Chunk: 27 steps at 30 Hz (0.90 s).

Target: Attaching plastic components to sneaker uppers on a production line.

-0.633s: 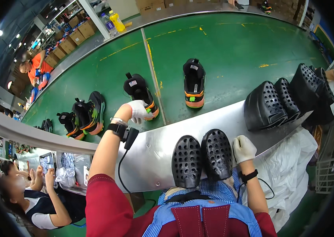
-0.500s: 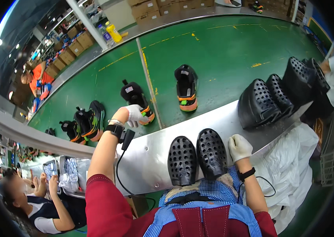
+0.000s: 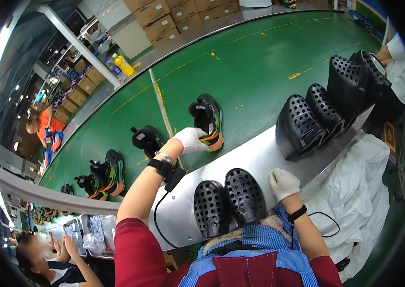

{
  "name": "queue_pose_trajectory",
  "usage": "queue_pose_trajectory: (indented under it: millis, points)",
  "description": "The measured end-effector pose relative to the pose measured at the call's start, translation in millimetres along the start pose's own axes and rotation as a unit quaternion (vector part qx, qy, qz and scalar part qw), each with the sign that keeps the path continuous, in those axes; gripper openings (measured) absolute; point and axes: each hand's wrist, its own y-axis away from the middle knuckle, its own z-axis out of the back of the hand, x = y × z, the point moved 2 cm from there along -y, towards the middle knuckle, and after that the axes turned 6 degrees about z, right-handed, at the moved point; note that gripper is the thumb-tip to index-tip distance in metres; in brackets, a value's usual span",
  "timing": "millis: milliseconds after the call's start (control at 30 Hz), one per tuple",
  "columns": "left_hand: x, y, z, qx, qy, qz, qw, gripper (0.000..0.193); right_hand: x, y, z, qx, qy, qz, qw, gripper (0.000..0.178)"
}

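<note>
My left hand (image 3: pixel 193 140), in a white glove, grips the heel end of a black sneaker (image 3: pixel 207 115) with orange and green trim, which leans to one side on the green belt. Left of it, partly behind my left wrist, another black sneaker (image 3: pixel 147 139) rests on the belt. My right hand (image 3: pixel 283 184), also gloved, is curled into a fist above the metal ledge (image 3: pixel 178 201), with nothing visible in it. Beside that fist, two black clog-shaped pieces full of round holes (image 3: pixel 244 196) lie at the ledge's near edge, close to my apron.
Several larger black perforated clog-shaped pieces (image 3: pixel 303 126) stand at the ledge's right end, near another person's white sleeve (image 3: pixel 400 62). White sheeting (image 3: pixel 355 205) hangs at right. More sneakers (image 3: pixel 109 172) sit on the belt at left. A grey rail (image 3: pixel 44 186) crosses there; a person (image 3: pixel 49 268) sits below it.
My left hand has moved right from the left sneaker to the other one and taken hold of it; that sneaker now leans over. My right hand stays fisted. The whole view has shifted slightly.
</note>
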Motion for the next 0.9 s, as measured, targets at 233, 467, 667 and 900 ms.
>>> queue_pose_trajectory:
  millis: [233, 467, 667, 900]
  points:
    - [-3.7, -29.0, -4.3, 0.18, 0.054, 0.132, 0.973, 0.059, 1.4, -0.8, 1.7, -0.005, 0.003, 0.006, 1.0, 0.024]
    - [8.2, -21.2, -9.1, 0.121, 0.118, 0.138, 0.976, 0.05, 2.5, -8.4, 1.0, 0.015, -0.023, -0.006, 1.0, 0.026]
    - [3.4, -3.8, -13.8, 0.079, 0.149, 0.154, 0.973, 0.047, -5.2, -5.1, 17.2, 0.069, -0.035, -0.037, 0.996, 0.023]
    - [8.6, 28.2, -26.7, 0.047, 0.18, 0.128, 0.974, 0.047, 35.1, -21.8, 136.8, -0.103, -0.072, 0.031, 0.992, 0.012]
